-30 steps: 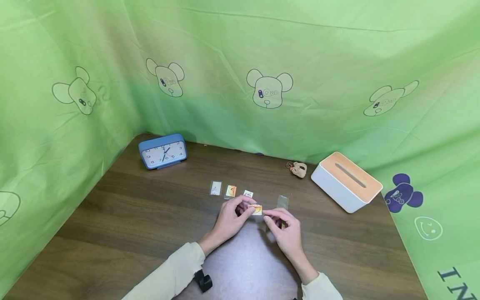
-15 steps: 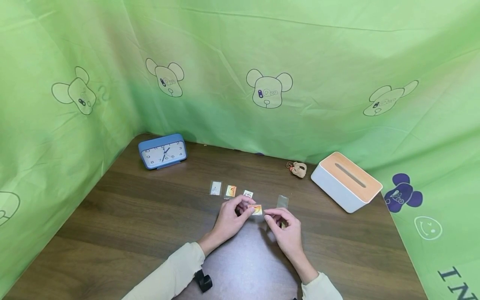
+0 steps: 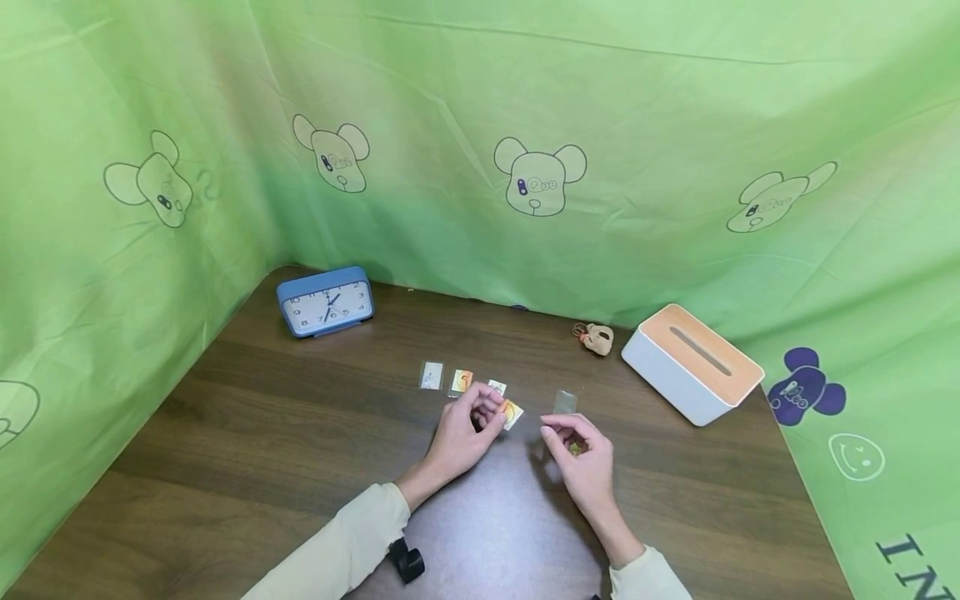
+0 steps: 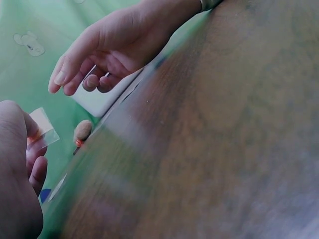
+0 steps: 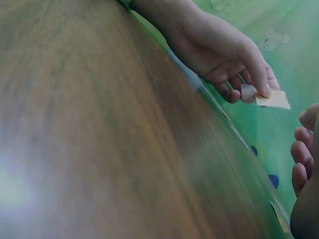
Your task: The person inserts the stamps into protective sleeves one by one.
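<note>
My left hand [image 3: 461, 429] pinches a small orange-and-yellow picture card [image 3: 512, 414] between thumb and fingers. A clear sleeve around this card shows in the left wrist view. Apart from it, to the right, my right hand [image 3: 585, 454] hovers with loosely bent fingers, thumb near the index tip and nothing visible between them. Under its palm a small yellow-green patch [image 3: 576, 448] shows, mostly hidden. Beyond the left hand lie a whitish card [image 3: 431, 376], an orange card [image 3: 462, 382] and a partly covered card [image 3: 497, 387]. A clear plastic sleeve [image 3: 566, 402] lies behind the right hand.
A blue clock [image 3: 326, 303] stands at the back left of the brown table [image 3: 285, 450]. Toward the back right are a beige keychain figure [image 3: 598, 339] and a white tissue box [image 3: 690, 367] with an orange lid. Green printed cloth [image 3: 427, 92] hangs around the table.
The right hand has drawn away to the right from the card. In the left hand the card has tilted, its right end turned upward.
</note>
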Demonstrator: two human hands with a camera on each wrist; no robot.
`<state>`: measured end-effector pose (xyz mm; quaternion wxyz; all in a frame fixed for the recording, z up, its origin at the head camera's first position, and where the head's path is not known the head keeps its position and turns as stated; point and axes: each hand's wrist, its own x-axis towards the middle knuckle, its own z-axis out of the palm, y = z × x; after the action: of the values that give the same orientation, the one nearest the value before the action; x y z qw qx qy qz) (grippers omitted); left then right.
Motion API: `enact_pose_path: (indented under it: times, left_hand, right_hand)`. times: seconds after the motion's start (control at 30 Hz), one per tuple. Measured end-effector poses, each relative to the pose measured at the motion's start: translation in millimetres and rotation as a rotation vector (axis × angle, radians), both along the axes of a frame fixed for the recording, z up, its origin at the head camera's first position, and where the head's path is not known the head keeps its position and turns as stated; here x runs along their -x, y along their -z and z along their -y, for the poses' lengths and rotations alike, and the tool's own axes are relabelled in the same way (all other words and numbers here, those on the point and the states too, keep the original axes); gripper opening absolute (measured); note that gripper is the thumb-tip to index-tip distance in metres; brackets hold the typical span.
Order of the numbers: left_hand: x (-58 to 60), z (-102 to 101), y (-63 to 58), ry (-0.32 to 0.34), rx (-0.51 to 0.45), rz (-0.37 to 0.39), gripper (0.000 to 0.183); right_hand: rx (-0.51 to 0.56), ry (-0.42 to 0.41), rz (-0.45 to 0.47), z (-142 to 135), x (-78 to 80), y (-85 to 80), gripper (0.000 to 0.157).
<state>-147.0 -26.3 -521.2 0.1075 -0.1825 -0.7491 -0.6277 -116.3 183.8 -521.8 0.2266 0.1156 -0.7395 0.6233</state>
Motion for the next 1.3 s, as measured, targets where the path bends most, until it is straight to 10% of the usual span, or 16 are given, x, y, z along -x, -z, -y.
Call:
enact_pose_path:
  times: [0.7,1.07,1.3]
  left_hand:
    - [11.0,-16,-4.6,-0.014,0.200,-0.040,0.035]
    - [35.8,-27,24.0,-0.036,0.333,-0.244,0.034]
    - [35.2,-34,6.6,-0.091,0.542,-0.232,0.029]
  right_hand:
    - [-0.073,0.112,0.056,-58,-4.5,-0.9,0.020]
    - [-0.117,0.100,0.110,-73,-4.1,-0.7,0.018]
    - [-0.114,0.088,0.117,-72,-3.8,1.9,0.021]
